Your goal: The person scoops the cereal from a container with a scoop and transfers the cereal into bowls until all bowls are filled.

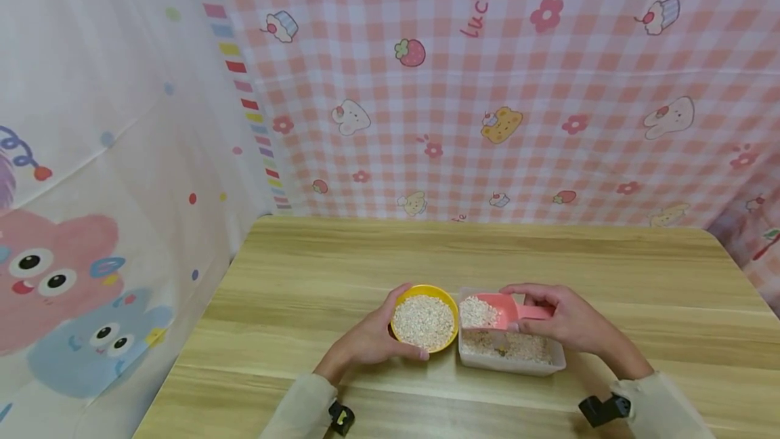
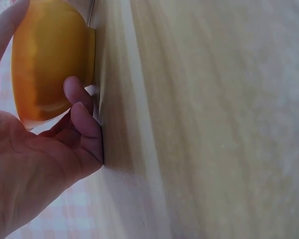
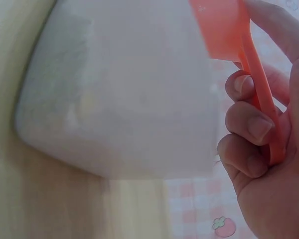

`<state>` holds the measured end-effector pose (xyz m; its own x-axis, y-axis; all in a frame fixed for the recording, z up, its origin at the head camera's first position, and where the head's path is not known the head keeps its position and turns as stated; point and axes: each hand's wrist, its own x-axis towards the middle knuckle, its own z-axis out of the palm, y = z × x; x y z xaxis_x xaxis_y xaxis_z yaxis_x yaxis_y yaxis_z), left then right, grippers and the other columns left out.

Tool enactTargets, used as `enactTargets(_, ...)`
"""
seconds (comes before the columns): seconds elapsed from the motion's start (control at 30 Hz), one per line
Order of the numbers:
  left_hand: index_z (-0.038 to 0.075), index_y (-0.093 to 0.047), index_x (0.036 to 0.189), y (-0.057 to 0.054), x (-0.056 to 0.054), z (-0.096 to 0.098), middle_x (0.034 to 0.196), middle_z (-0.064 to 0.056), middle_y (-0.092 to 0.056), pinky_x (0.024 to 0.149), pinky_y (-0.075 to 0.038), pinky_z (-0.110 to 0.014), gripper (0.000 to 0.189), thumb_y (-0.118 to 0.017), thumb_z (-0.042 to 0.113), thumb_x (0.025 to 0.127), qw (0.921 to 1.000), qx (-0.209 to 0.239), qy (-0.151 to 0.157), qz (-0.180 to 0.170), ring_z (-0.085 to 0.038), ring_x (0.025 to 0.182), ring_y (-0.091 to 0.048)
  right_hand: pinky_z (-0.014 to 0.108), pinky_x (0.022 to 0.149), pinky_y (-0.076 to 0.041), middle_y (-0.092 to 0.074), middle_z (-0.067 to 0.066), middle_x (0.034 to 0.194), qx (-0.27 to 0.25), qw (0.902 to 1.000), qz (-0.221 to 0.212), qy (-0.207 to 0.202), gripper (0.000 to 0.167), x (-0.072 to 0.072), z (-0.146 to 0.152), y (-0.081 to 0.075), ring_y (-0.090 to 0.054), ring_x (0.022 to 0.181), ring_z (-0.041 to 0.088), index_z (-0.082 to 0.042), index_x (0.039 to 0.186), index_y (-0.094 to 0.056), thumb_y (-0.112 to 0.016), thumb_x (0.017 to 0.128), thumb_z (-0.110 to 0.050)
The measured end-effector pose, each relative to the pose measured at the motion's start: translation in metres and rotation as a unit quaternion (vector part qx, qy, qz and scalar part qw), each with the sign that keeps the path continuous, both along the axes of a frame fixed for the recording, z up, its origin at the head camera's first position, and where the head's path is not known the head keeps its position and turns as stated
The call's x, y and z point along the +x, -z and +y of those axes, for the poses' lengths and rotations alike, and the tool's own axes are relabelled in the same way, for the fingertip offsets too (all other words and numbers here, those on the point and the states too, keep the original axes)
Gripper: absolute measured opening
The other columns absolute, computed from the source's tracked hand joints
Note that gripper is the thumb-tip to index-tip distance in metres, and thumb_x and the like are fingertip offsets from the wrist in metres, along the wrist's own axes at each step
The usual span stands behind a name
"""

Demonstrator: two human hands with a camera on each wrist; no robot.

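Observation:
A yellow bowl (image 1: 454, 326) full of pale oat flakes (image 1: 423, 322) stands on the wooden table. My left hand (image 1: 373, 337) holds it from the left, thumb along the near side and a finger at the far side; in the left wrist view, the other fingers curl low beside the bowl (image 2: 52, 55). Close to its right stands a translucent plastic box (image 1: 512, 364) with more flakes (image 1: 527, 346) inside. Over the box, my right hand (image 1: 569, 317) grips a pink scoop (image 1: 507, 308) by its handle. Flakes heap at the scoop's left end, near the bowl's rim.
The wooden table (image 1: 341, 249) reaches back to a pink checked cloth (image 1: 378, 154) hanging behind it. Another printed cloth (image 1: 152, 222) hangs along the left side. Each wrist wears a small black camera mount.

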<state>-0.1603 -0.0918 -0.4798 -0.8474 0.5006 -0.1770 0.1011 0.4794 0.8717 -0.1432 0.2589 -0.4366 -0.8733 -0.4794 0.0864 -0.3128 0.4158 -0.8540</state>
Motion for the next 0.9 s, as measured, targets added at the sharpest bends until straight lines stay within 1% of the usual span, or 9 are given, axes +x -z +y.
enactTargets(0.13,0.028,-0.015,0.158,-0.001,0.001,0.000,0.148,-0.007,-0.045,0.113,-0.030,-0.053,0.119,-0.091,0.043,0.067,0.9999,-0.010,-0.006,-0.004,-0.025,0.129,-0.046,0.024,0.053,-0.047,-0.061,-0.002,0.077,0.009,0.9999,0.011,-0.006,0.046,-0.001,-0.002,-0.009,-0.050,0.063,0.003,-0.009,0.128,-0.064,-0.078,0.086,-0.020)
enactTargets(0.27,0.029,-0.015,0.158,-0.002,0.002,-0.001,0.150,-0.008,-0.044,0.112,-0.030,-0.055,0.119,-0.091,0.044,0.067,0.9998,-0.016,-0.010,-0.004,-0.026,0.131,-0.045,0.024,0.053,-0.047,-0.061,-0.002,0.077,0.017,0.9994,0.028,-0.010,0.048,-0.001,-0.008,-0.020,-0.050,0.063,0.004,-0.009,0.129,-0.063,-0.079,0.086,-0.021)
enactTargets(0.37,0.029,-0.015,0.158,-0.002,0.002,-0.001,0.150,-0.008,-0.043,0.112,-0.030,-0.056,0.118,-0.091,0.042,0.068,0.9998,-0.014,-0.009,-0.006,-0.026,0.132,-0.045,0.024,0.053,-0.048,-0.062,-0.001,0.079,0.021,0.9990,0.036,-0.015,0.048,0.000,-0.012,-0.027,-0.051,0.064,0.004,-0.007,0.130,-0.063,-0.078,0.086,-0.021)
enactTargets(0.53,0.027,-0.015,0.158,-0.003,0.001,0.000,0.149,-0.008,-0.044,0.112,-0.031,-0.056,0.116,-0.090,0.039,0.070,0.9999,-0.012,-0.006,-0.007,-0.026,0.131,-0.045,0.024,0.053,-0.048,-0.063,-0.002,0.079,0.032,0.9983,0.047,-0.009,0.049,-0.001,-0.018,-0.036,-0.051,0.062,0.004,-0.008,0.129,-0.063,-0.079,0.085,-0.023)
enactTargets(0.6,0.028,-0.016,0.158,-0.003,0.002,0.000,0.149,-0.007,-0.044,0.112,-0.031,-0.056,0.116,-0.090,0.039,0.070,0.9999,-0.013,-0.007,-0.008,-0.026,0.130,-0.045,0.022,0.051,-0.044,-0.058,-0.006,0.073,0.040,0.9974,0.060,-0.004,0.049,-0.001,-0.021,-0.038,-0.047,0.060,0.002,-0.010,0.128,-0.065,-0.080,0.084,-0.025)
enactTargets(0.7,0.028,-0.016,0.158,-0.004,0.002,0.000,0.149,-0.007,-0.044,0.112,-0.031,-0.056,0.116,-0.090,0.041,0.069,0.9998,-0.013,-0.008,-0.008,-0.026,0.130,-0.045,0.020,0.048,-0.038,-0.046,-0.010,0.065,0.053,0.9951,0.084,0.002,0.048,-0.003,-0.024,-0.040,-0.038,0.056,0.000,-0.015,0.125,-0.067,-0.082,0.082,-0.028)
enactTargets(0.77,0.027,-0.016,0.158,-0.003,0.002,0.000,0.149,-0.007,-0.044,0.112,-0.031,-0.056,0.117,-0.090,0.041,0.069,0.9999,-0.011,-0.007,-0.007,-0.026,0.130,-0.046,0.020,0.048,-0.035,-0.038,-0.012,0.062,0.062,0.9933,0.098,0.004,0.048,-0.004,-0.027,-0.041,-0.033,0.055,-0.001,-0.016,0.124,-0.068,-0.083,0.081,-0.029)
enactTargets(0.9,0.027,-0.016,0.158,-0.002,0.001,-0.001,0.148,-0.007,-0.045,0.112,-0.031,-0.056,0.117,-0.090,0.042,0.069,0.9999,-0.011,-0.007,-0.007,-0.025,0.130,-0.046,0.020,0.048,-0.036,-0.040,-0.011,0.063,0.079,0.9903,0.114,0.004,0.050,-0.005,-0.033,-0.046,-0.033,0.055,-0.001,-0.017,0.124,-0.068,-0.083,0.080,-0.033)
